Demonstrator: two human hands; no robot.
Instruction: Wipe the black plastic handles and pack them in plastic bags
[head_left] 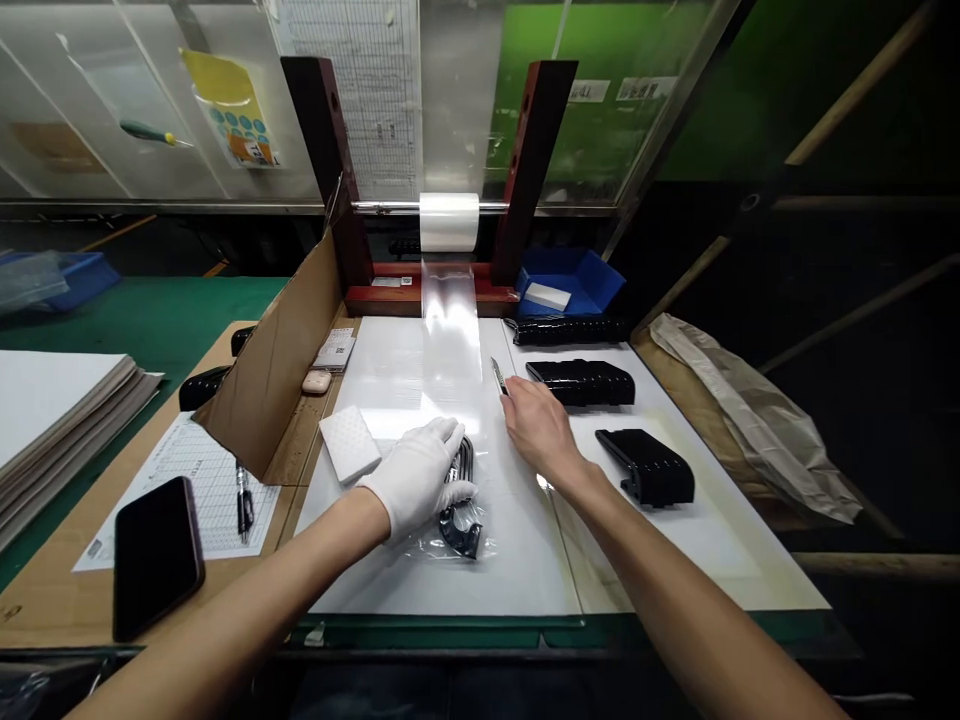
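Note:
My left hand (420,474), in a white glove, is closed around a glossy black curved plastic part (460,530) lying on the white sheet. Clear film (454,330) runs from a roll (449,222) down the board to that part, and some of it lies crinkled around the part's lower end. The glove hides much of the part's left side. My bare right hand (541,425) grips a utility knife (499,376), its blade pointing up and away beside the film's right edge. A white sponge-like block (350,444) lies left of my glove.
Several black moulded parts (646,467) lie on the right. Behind the board stands a dark red roll stand (420,297), with a blue bin (574,280) beside it. To the left are a cardboard divider (281,370), a phone (157,557), a pen (244,502) and stacked sheets (60,420).

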